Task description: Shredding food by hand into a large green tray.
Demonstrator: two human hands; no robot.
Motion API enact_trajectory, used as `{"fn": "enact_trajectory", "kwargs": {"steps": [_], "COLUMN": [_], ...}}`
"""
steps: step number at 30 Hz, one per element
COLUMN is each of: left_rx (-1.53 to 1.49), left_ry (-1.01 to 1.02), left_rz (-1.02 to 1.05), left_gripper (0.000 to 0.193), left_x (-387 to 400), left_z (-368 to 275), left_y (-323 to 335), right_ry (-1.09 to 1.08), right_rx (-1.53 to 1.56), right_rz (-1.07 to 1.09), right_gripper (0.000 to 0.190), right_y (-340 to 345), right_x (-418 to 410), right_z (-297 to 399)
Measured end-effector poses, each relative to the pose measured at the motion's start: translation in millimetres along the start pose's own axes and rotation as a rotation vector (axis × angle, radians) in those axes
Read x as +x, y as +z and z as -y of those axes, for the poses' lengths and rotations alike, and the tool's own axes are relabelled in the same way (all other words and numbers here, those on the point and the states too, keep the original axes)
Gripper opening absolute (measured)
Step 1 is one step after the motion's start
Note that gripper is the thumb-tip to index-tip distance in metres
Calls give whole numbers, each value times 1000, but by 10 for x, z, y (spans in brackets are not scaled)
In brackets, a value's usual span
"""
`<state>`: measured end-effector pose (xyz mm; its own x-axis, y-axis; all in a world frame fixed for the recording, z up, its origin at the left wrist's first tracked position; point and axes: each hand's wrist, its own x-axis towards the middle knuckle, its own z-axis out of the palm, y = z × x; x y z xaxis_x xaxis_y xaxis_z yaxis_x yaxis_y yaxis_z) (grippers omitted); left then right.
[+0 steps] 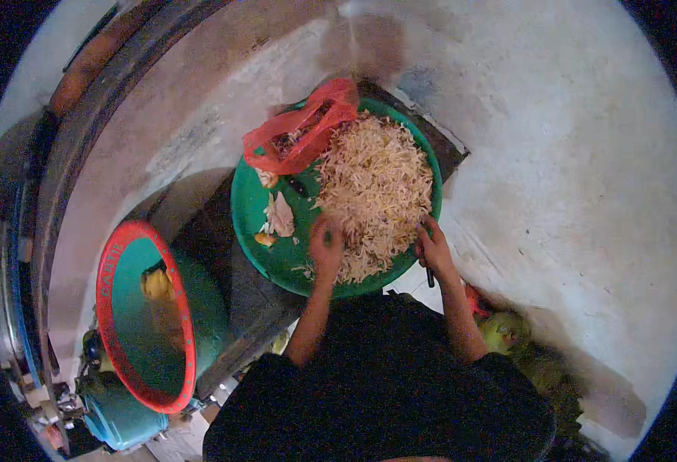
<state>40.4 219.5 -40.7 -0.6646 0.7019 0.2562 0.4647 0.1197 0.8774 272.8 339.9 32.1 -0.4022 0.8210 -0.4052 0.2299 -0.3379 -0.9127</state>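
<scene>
A round green tray (257, 260) lies before me, its right half heaped with pale shredded food (376, 190), perhaps shredded chicken. My left hand (327, 239) is at the heap's near left edge, blurred, its fingers curled; whether it holds shreds is unclear. At the tray's right rim, my right hand (432, 245) grips a slim dark handle (430, 278) pointing down; the tool's other end is hidden. Left of the heap lie a larger pale piece of meat (282, 216) and small yellowish bits (265, 238). An open red plastic bag (306, 136) with scraps inside rests on the tray's far left.
A deep green tub with a red rim (107, 323) stands at the left, with something yellow (157, 284) in it. Below it is a light blue plastic container (122, 413). A dark surface supports the tray. Green round items (506, 333) sit at lower right, near the pale wall.
</scene>
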Motion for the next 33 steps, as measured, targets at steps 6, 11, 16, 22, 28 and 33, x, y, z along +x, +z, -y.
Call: {"fn": "enact_trajectory", "kwargs": {"steps": [6,11,16,22,28,33], "left_rx": [935,253,491,621,432,374], "left_ry": [-176,-64,-133,-202,28,126], "left_rz": [-145,275,417,390,233,241], "left_gripper": [62,69,91,97,74,57], "left_x": [-462,-640,-589,-653,-331,307], "left_z": [39,-563,-785,-818,-745,-979], "left_y": [-68,287,-279,-178,452,347], "right_ry": [-25,0,5,12,29,-7], "right_rx": [-10,51,73,33,-1,93], "right_rz": [-48,-12,-18,-7,-3,0], "right_gripper": [45,45,43,44,44,45], "right_y": [2,23,-51,2,23,33], "right_x": [-63,-61,-121,-45,-28,-49], "right_z": [-141,-32,26,32,29,5]}}
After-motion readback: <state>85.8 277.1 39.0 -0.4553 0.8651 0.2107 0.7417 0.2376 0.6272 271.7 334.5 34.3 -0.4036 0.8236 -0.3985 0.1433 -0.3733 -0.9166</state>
